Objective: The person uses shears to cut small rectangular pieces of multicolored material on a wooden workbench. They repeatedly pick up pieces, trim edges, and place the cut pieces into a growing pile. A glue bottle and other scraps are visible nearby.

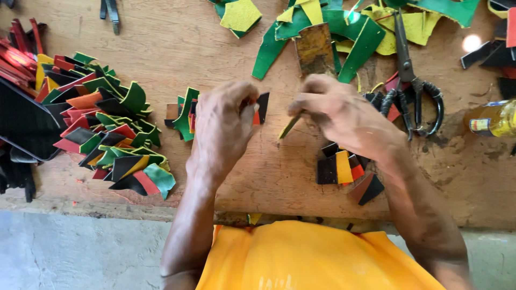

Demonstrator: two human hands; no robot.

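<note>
Wooden workbench [177,48], worn and scratched, is carrying everything; a large heap of cut pieces [105,129], flat, curved, matte, in green, red, black and yellow, is lying at left; green and yellow offcuts [344,24] are spreading along the far edge; black-handled scissors [411,80] are resting beside the right hand [344,115]; a small stack of strips [344,167] is sitting near the bench's front edge. Left hand [226,123] is pinching a small black-and-red layered piece [262,107] above mid-bench; right hand is closing around a thin yellowish sliver [290,126], its tip angling down.
</note>
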